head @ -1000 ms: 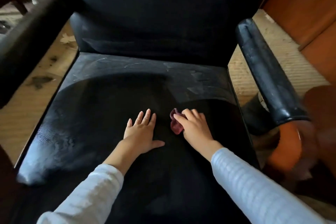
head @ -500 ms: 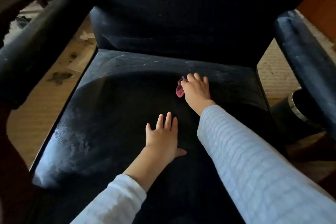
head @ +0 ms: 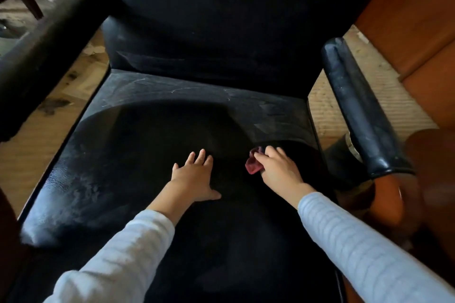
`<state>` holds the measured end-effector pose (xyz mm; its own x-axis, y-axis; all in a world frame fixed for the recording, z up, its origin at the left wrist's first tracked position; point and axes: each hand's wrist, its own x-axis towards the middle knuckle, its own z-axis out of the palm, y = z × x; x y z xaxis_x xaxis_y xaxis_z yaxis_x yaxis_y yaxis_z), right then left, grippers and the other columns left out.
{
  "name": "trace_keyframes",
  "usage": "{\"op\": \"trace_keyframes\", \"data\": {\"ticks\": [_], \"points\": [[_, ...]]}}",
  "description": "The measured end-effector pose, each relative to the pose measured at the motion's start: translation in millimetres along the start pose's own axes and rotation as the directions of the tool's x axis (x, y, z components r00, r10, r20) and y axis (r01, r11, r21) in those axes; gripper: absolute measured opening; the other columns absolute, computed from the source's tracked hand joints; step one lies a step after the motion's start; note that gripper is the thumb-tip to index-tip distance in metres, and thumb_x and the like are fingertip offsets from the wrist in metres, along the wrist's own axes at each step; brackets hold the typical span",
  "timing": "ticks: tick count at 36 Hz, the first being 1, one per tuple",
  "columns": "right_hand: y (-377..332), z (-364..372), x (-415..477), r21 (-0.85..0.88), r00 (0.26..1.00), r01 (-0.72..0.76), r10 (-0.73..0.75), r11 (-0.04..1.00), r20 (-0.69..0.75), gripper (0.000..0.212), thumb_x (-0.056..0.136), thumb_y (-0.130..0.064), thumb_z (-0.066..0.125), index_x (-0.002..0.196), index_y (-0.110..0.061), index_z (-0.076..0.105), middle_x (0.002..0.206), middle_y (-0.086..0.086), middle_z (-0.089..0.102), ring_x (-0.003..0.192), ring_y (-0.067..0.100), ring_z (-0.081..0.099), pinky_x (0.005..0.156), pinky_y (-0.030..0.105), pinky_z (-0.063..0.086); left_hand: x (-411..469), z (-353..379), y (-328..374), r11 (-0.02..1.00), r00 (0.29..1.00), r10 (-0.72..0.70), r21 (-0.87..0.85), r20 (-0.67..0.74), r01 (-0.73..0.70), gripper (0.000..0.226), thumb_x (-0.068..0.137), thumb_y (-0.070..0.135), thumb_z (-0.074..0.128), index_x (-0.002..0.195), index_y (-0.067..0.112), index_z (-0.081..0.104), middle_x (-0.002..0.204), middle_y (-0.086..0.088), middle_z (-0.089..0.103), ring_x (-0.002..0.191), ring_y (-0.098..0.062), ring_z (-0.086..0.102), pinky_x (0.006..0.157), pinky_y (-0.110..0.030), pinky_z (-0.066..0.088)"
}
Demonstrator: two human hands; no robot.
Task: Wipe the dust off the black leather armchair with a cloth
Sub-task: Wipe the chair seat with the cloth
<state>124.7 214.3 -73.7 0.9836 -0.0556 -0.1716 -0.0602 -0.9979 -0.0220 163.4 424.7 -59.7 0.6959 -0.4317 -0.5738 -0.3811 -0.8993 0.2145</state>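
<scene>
head view: the right hand (head: 279, 171) had drawn back from the rear of the black leather armchair (head: 123, 155) seat, fingers clenched round the red cloth (head: 252, 167), which poked out just left of them on the leather. the left hand (head: 194, 176) stayed flat beside it, fingers released.

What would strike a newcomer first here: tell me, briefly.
The black leather armchair fills the view, its seat grey with dust along the back edge and at the front left corner. Mid-seat, the right hand holds a small reddish cloth against the leather, while the left hand lies flat beside it.
</scene>
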Motion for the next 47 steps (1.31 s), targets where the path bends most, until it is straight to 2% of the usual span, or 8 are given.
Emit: {"op": "trace_keyframes", "data": {"ticks": [10, 26, 30, 33, 37, 40, 43, 47], "points": [[0, 19, 16, 0.076, 0.985, 0.032, -0.019, 0.997, -0.173, 0.05, 0.069, 0.011, 0.059, 0.115, -0.006, 0.068, 0.095, 0.013, 0.057, 0.088, 0.037, 0.053, 0.063, 0.04, 0.048, 3, -2, 3, 0.997, 0.997, 0.001, 0.076, -0.083, 0.005, 0.104, 0.074, 0.059, 0.069, 0.151, 0.019, 0.012, 0.161, -0.003, 0.002, 0.147, -0.026, 0.008, 0.104, -0.047, 0.038], [-78, -23, 142, -0.042, 0.995, -0.003, -0.001, 0.999, -0.104, 0.042, 0.093, -0.009, 0.051, 0.135, -0.014, 0.05, 0.139, 0.009, 0.041, 0.13, 0.029, 0.036, 0.101, 0.04, 0.038, 7, -8, -17, 0.992, 0.993, 0.103, 0.077, -0.061, -0.098, 0.092, 0.083, 0.058, 0.059, 0.152, 0.03, 0.006, 0.16, 0.008, -0.002, 0.146, -0.012, 0.009, 0.108, -0.037, 0.038], [-79, -11, 99, -0.07, 0.968, 0.195, -0.204, 0.978, -0.146, 0.042, 0.086, -0.008, 0.053, 0.128, -0.011, 0.052, 0.131, 0.01, 0.043, 0.12, 0.031, 0.038, 0.092, 0.04, 0.04, 8, -6, -19, 0.995, 0.99, 0.105, 0.014, -0.092, -0.104, 0.079, 0.089, 0.048, 0.056, 0.151, 0.032, 0.011, 0.16, 0.01, 0.003, 0.146, -0.012, 0.013, 0.108, -0.036, 0.038], [-77, -3, 63, -0.06, 0.922, 0.368, -0.373, 0.928, -0.106, 0.041, 0.086, -0.009, 0.052, 0.127, -0.011, 0.051, 0.126, 0.009, 0.044, 0.116, 0.03, 0.039, 0.086, 0.039, 0.037, 7, -8, -20, 0.991, 0.985, 0.07, -0.098, -0.159, -0.087, 0.058, 0.093, 0.03, 0.051, 0.147, 0.032, 0.029, 0.152, 0.01, 0.031, 0.134, -0.014, 0.04, 0.099, -0.032, 0.045], [-52, -14, 38, -0.036, 0.836, 0.535, -0.535, 0.844, -0.125, 0.036, 0.087, -0.008, 0.056, 0.122, -0.013, 0.061, 0.108, 0.01, 0.053, 0.1, 0.031, 0.048, 0.071, 0.038, 0.038, 2, -18, -12, 0.979, 0.975, 0.043, -0.185, -0.219, -0.085, 0.02, 0.093, 0.024, 0.048, 0.108, 0.031, 0.059, 0.125, 0.002, 0.049, 0.106, -0.019, 0.056, 0.09, -0.038, 0.049], [-35, -31, 40, 0.155, 0.909, 0.358, -0.306, 0.921, -0.282, 0.041, 0.077, -0.002, 0.057, 0.116, -0.01, 0.067, 0.098, 0.015, 0.056, 0.091, 0.037, 0.052, 0.066, 0.042, 0.047, 3, -28, 0, 0.994, 0.965, 0.003, -0.106, -0.264, -0.032, 0.032, 0.093, 0.032, 0.049, 0.123, 0.021, 0.052, 0.128, -0.003, 0.043, 0.119, -0.026, 0.047, 0.094, -0.041, 0.046], [-13, -38, 43, 0.228, 0.962, 0.09, -0.025, 0.97, -0.272, 0.046, 0.085, -0.006, 0.054, 0.13, -0.013, 0.057, 0.11, 0.012, 0.051, 0.103, 0.033, 0.047, 0.079, 0.042, 0.045, 12, -34, 16, 0.998, 0.961, 0.058, -0.022, -0.271, -0.066, 0.059, 0.093, 0.039, 0.053, 0.144, 0.02, 0.033, 0.148, -0.003, 0.03, 0.137, -0.025, 0.03, 0.104, -0.041, 0.038], [19, -10, 30, 0.116, 0.989, 0.083, -0.067, 0.99, -0.132, 0.055, 0.083, -0.001, 0.055, 0.135, -0.016, 0.054, 0.116, 0.012, 0.052, 0.104, 0.034, 0.047, 0.083, 0.044, 0.046, 30, -30, 29, 0.994, 0.988, 0.105, 0.048, -0.113, -0.1, 0.084, 0.092, 0.048, 0.053, 0.153, 0.02, 0.001, 0.16, -0.001, -0.005, 0.147, -0.022, -0.001, 0.118, -0.044, 0.014]]}}
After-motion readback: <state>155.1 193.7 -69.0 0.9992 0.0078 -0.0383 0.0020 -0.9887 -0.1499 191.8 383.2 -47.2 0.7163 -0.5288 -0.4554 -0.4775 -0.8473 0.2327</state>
